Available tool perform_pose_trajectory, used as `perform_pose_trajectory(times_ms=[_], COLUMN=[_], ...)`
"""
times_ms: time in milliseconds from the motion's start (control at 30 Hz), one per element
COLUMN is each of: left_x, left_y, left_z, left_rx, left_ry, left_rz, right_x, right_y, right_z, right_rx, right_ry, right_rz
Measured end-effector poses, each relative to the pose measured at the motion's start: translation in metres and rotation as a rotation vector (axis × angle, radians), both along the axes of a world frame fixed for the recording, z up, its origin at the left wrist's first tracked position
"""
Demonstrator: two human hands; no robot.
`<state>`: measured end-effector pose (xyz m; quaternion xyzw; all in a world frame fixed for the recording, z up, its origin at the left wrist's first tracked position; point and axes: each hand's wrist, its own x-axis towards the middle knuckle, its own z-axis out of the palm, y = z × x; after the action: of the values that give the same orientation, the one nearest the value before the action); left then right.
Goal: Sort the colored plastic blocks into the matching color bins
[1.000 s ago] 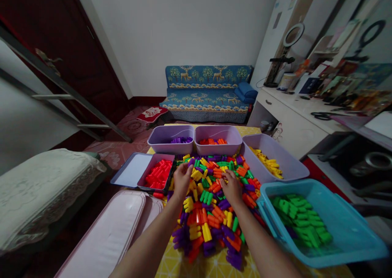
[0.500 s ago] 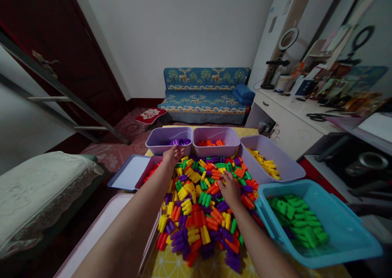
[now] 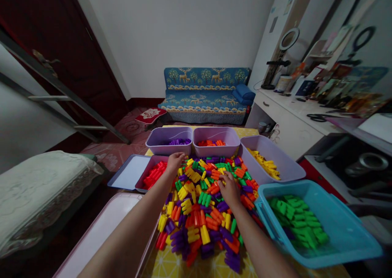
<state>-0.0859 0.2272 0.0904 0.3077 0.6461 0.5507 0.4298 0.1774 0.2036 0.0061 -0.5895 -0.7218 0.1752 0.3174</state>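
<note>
A heap of finger-shaped plastic building blocks (image 3: 196,219) in yellow, orange, purple, green and red lies on the table. My left hand (image 3: 175,162) is at the heap's far left edge, in front of the purple-block box. Its fingers are drawn together beside a small green block; what they hold, if anything, is hidden. Farther right, my right hand (image 3: 230,189) reaches low into the heap, palm down. Its thumb and fingers are bent and apart, close to orange blocks (image 3: 215,175) and a yellow one.
Lilac boxes hold purple blocks (image 3: 179,142), orange blocks (image 3: 211,143) and yellow blocks (image 3: 265,163). A turquoise bin (image 3: 346,229) with green blocks stands right. Red blocks (image 3: 155,174) fill a box at left, near a blue-rimmed lid (image 3: 130,172) and a pink lid (image 3: 104,229).
My left hand has come back from over the purple-block box to the heap's edge, its spread fingers drawing together. The red blocks show more fully. My right hand stays almost in place.
</note>
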Motion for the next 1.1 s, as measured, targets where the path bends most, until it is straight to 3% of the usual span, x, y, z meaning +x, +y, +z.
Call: perform_pose_trajectory(times_ms=[233, 433, 600, 800, 1000, 1100], left_x=[0.011, 0.016, 0.025, 0.056, 0.089, 0.101], left_y=[-0.04, -0.052, -0.05, -0.055, -0.066, -0.065], left_z=[-0.031, -0.043, -0.044, -0.052, -0.061, -0.065], left_rx=[-0.034, 0.008, 0.076, 0.135, 0.145, 0.151], left_ry=[0.44, 0.511, 0.392, 0.152, -0.308, -0.255], left_rz=[-0.163, -0.24, -0.242, -0.222, -0.173, -0.142], right_x=[0.0, 0.0, -0.001, -0.001, -0.001, -0.001], right_y=[0.0, 0.0, -0.001, -0.002, -0.001, -0.001], right_z=[0.001, 0.001, 0.002, 0.002, -0.002, -0.005], right_rx=[0.008, -0.006, 0.004, 0.003, 0.016, 0.022], right_ry=[-0.023, -0.032, -0.035, -0.038, -0.032, 0.016], right_rz=[-0.017, -0.002, -0.013, -0.022, 0.0, 0.017])
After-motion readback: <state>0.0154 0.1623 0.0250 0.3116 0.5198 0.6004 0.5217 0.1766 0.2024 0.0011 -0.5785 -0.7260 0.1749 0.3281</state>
